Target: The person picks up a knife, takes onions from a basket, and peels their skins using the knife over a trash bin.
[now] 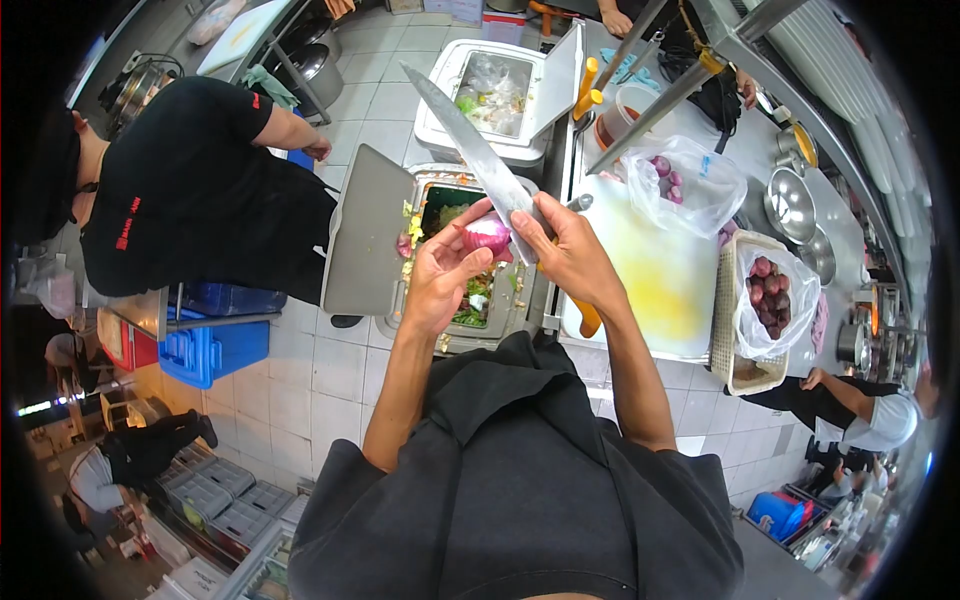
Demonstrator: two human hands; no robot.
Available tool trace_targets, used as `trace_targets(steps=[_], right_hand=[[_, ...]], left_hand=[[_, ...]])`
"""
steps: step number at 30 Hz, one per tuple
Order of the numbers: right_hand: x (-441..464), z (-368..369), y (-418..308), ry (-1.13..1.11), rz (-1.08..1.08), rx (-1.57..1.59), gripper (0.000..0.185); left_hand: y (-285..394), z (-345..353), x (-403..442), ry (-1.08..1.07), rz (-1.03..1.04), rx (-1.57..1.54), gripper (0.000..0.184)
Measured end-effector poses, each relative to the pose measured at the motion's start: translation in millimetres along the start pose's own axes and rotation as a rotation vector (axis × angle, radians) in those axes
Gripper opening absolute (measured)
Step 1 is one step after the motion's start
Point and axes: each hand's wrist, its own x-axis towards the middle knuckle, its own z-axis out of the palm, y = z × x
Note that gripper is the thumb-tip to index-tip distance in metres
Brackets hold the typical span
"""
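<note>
My left hand (446, 276) is closed around a purple-red onion (487, 234), fingers behind it and thumb at its lower side. In my right hand (572, 245) is a large knife (465, 140), its broad blade slanting up and left past the onion. The right thumb lies on the blade's side, close to the onion's right edge. Whether the blade cuts into the skin I cannot tell. Both hands are over an open waste bin (515, 325) holding peelings and green scraps. A grey lid (367, 225) leans open at the bin's left.
Right of me are a white cutting board (650, 270) with yellow stains, a bag of peeled onions (685, 185) and a basket (735, 300) with bagged red onions (768, 297). A white cooler (440, 125) stands ahead. A co-worker (200, 190) bends at the left; other people are farther off.
</note>
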Motion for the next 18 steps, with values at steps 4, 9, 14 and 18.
trace_targets(steps=[4,9,14,18], right_hand=[[-1.8,1.7,0.8,0.024,-0.024,0.053,0.039],[-1.1,0.9,1.1,0.024,-0.017,0.064,0.038],[-2.0,-0.4,-2.3,0.037,0.008,0.06,0.038],[-1.8,-1.3,-3.4,0.044,0.006,0.041,0.038]], left_hand=[[-1.3,-0.3,1.0,-0.009,0.005,-0.002,0.063],[1.9,2.9,0.4,-0.019,-0.001,-0.005,0.063],[-1.6,-1.8,1.7,-0.041,0.026,0.039,0.061],[-0.9,0.5,0.9,-0.038,0.027,0.028,0.061]])
